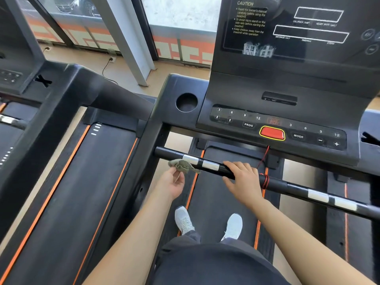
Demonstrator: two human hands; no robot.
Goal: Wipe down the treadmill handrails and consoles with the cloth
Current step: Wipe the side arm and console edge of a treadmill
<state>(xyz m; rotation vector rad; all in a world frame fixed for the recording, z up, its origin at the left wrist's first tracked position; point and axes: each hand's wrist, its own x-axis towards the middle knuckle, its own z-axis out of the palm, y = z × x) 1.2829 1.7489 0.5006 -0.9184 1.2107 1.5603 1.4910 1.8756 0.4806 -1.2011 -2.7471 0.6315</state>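
Olive cloth [183, 166] sits bunched against the front handrail [287, 186] by its silver plates [190, 159]. Our left hand [172, 183] pinches it at the fingertips, and our right hand [243, 181] curls its fingers over the bar. We judge the wiping barely begun, with the console [236, 93] left to do.

The cloth [183, 165] at the fingertips of the left hand [172, 183] is olive-green. The handrail [275, 183] under the right hand [242, 179] is black with silver bands on either side of that hand. A red cord [265, 181] is wound just right of it. Above, a red button [272, 133] rimmed in yellow sits on the black, white-lettered console [226, 95]. Below both hands, orange stripes edge the black belt [216, 192].
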